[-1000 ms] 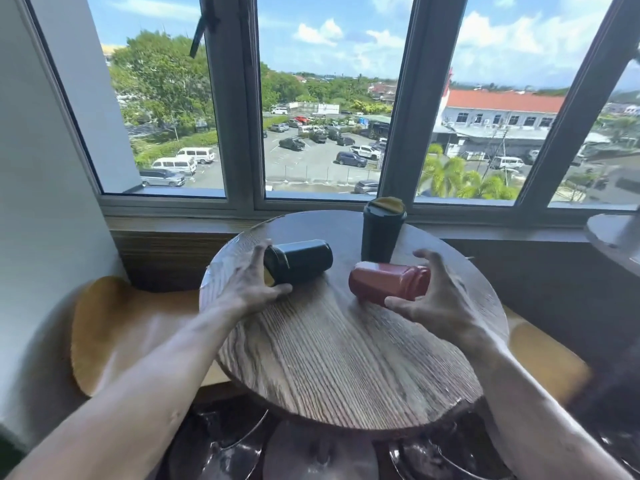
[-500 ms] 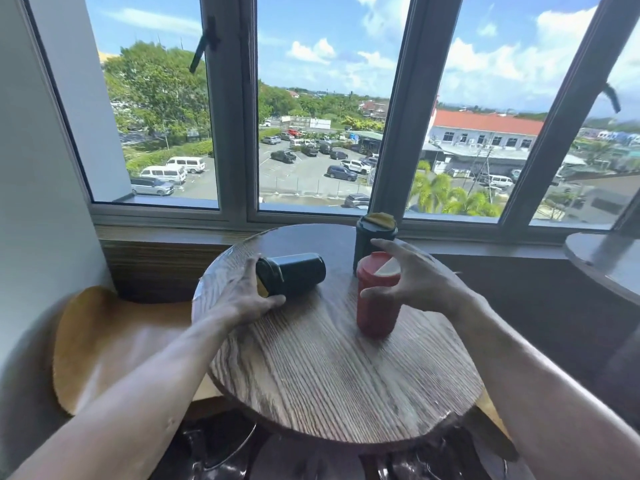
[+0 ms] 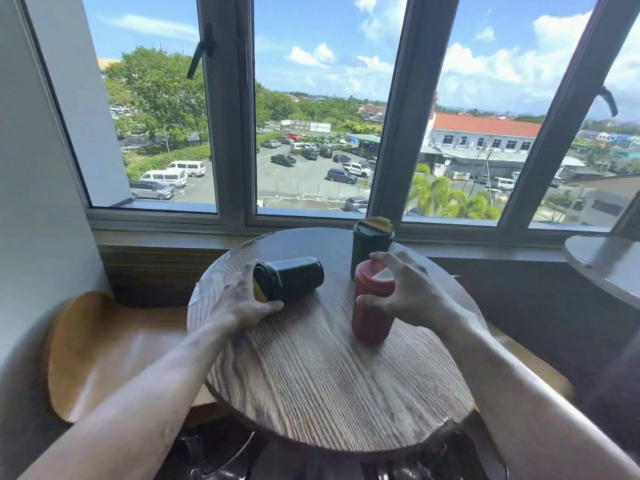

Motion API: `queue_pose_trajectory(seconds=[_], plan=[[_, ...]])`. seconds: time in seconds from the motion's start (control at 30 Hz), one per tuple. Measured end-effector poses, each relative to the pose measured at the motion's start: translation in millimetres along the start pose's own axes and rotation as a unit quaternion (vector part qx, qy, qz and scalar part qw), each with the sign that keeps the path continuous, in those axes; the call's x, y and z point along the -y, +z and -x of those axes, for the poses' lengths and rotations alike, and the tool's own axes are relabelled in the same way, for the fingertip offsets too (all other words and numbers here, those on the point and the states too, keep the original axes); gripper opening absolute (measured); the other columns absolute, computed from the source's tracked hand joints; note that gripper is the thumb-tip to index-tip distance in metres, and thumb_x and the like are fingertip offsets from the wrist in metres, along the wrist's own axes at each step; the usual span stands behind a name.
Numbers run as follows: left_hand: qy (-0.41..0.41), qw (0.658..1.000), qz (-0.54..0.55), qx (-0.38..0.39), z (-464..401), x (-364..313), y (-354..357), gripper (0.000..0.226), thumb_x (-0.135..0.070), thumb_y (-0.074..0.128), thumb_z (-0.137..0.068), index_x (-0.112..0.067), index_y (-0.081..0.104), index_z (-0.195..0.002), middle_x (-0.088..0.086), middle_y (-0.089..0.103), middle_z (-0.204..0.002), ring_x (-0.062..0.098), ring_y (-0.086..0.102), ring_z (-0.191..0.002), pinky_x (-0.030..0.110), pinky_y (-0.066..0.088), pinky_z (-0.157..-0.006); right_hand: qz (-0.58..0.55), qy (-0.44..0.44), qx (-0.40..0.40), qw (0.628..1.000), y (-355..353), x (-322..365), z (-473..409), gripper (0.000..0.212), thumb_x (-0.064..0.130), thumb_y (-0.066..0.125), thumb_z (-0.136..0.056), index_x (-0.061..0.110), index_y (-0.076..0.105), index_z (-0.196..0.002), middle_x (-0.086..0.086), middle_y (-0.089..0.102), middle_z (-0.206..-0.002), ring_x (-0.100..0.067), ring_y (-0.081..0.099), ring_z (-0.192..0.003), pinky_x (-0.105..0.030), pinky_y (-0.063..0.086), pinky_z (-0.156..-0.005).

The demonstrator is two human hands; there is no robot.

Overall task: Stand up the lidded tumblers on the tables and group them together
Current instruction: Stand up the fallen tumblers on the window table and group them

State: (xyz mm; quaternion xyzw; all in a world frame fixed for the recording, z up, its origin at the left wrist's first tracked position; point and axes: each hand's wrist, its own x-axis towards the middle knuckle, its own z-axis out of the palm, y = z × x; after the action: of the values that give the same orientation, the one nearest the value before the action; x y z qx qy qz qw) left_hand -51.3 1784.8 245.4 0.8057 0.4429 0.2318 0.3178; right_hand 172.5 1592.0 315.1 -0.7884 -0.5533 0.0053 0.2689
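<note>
So two of three are up on the round wooden bench (image 3: 332,382): the upright dark green lidded tumbler (image 3: 371,244) by the window and the red lidded tumbler (image 3: 371,315), which the right hand (image 3: 412,292) loosely cups. The left hand (image 3: 242,301) grips the lid end of the last dark green tumbler lying on its side (image 3: 292,278), not yet stood and apart from the pair.

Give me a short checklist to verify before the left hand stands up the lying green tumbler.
1. Left hand grips the lying tumbler at its lid end: ok.
2. Lid closed on the lying tumbler: cannot tell, the hand covers it.
3. Red tumbler upright on the table: ok.
4. Right hand off the red tumbler: not ok, its fingers are around the top.
5. Free table space beside the lying tumbler to stand it: ok.
6. Back tumbler upright, close behind the red one: ok.
</note>
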Motion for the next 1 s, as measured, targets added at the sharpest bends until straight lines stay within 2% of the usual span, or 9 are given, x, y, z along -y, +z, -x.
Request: queue_pose_trajectory(seconds=[0.13,0.2,0.3,0.4,0.5,0.6,0.7,0.8,1.0], plan=[[-0.005,1.000,0.009,-0.011,1,-3,-3,0.097,-0.048,0.083,-0.057,-0.036,0.030,-0.137,0.007,0.055,-0.131,0.027,0.051,-0.118,0.045,0.044,-0.102,-0.003,0.007,-0.003,1.000,2,0,-1,0.083,0.052,0.080,-0.067,0.030,0.044,-0.139,0.006,0.046,-0.134,-0.017,0.043,-0.124,-0.025,0.030,-0.092],[0.002,0.999,0.030,-0.028,2,-8,-6,0.092,-0.044,0.086,-0.056,-0.034,0.038,-0.133,0.004,0.058,-0.124,0.023,0.053,-0.111,0.037,0.046,-0.095,-0.002,0.010,-0.006,1.000,3,-1,-1,0.083,0.053,0.080,-0.066,0.031,0.045,-0.138,0.006,0.048,-0.131,-0.017,0.044,-0.123,-0.027,0.032,-0.094],[0.030,0.996,0.064,-0.049,-1,-19,-14,0.084,-0.035,0.088,-0.058,-0.030,0.047,-0.130,-0.003,0.055,-0.114,0.016,0.049,-0.102,0.027,0.040,-0.084,-0.006,0.015,-0.008,1.000,3,0,0,0.083,0.053,0.080,-0.066,0.031,0.045,-0.138,0.005,0.047,-0.132,-0.017,0.043,-0.121,-0.029,0.034,-0.093],[0.061,0.992,0.091,-0.061,-4,-36,-25,0.083,-0.049,0.086,-0.051,-0.035,0.053,-0.126,-0.002,0.053,-0.118,0.018,0.051,-0.108,0.035,0.047,-0.088,0.002,0.017,-0.009,1.000,3,1,0,0.084,0.054,0.080,-0.066,0.030,0.044,-0.139,0.004,0.047,-0.134,-0.019,0.045,-0.121,-0.032,0.036,-0.094],[0.090,0.993,0.050,-0.059,-5,-54,-31,0.073,-0.057,0.079,-0.050,-0.035,0.060,-0.116,0.003,0.052,-0.116,0.021,0.050,-0.107,0.036,0.047,-0.089,0.004,0.021,-0.012,1.000,3,1,0,0.084,0.051,0.080,-0.067,0.029,0.044,-0.139,0.003,0.046,-0.135,-0.021,0.044,-0.123,-0.031,0.035,-0.093],[0.137,0.990,-0.008,-0.029,-1,-70,-28,0.076,-0.046,0.083,-0.057,-0.027,0.056,-0.125,0.004,0.049,-0.111,0.019,0.046,-0.105,0.030,0.039,-0.083,0.002,0.024,-0.010,1.000,3,1,-1,0.084,0.051,0.081,-0.067,0.030,0.044,-0.139,0.003,0.047,-0.133,-0.020,0.044,-0.122,-0.028,0.034,-0.090],[0.161,0.986,-0.030,-0.022,1,-76,-20,0.080,-0.038,0.085,-0.060,-0.022,0.050,-0.131,0.009,0.052,-0.120,0.019,0.046,-0.107,0.028,0.035,-0.082,-0.007,0.025,-0.006,1.000,3,0,0,0.082,0.053,0.080,-0.065,0.031,0.046,-0.137,0.004,0.048,-0.131,-0.019,0.045,-0.121,-0.032,0.038,-0.095],[0.147,0.988,-0.049,-0.009,-2,-80,-22,0.092,-0.043,0.084,-0.060,-0.021,0.041,-0.137,0.010,0.051,-0.132,0.023,0.045,-0.118,0.029,0.035,-0.089,-0.003,0.022,0.003,1.000,1,0,-1,0.081,0.056,0.079,-0.063,0.033,0.047,-0.134,0.004,0.049,-0.129,-0.019,0.046,-0.120,-0.038,0.041,-0.098],[0.139,0.985,-0.075,0.064,3,-84,-33,0.112,-0.051,0.083,-0.062,-0.021,0.019,-0.149,0.012,0.034,-0.151,0.028,0.033,-0.137,0.040,0.029,-0.111,-0.001,0.013,0.039,0.999,-4,1,0,0.082,0.061,0.078,-0.063,0.034,0.044,-0.133,0.003,0.046,-0.132,-0.021,0.044,-0.122,-0.036,0.038,-0.100]])
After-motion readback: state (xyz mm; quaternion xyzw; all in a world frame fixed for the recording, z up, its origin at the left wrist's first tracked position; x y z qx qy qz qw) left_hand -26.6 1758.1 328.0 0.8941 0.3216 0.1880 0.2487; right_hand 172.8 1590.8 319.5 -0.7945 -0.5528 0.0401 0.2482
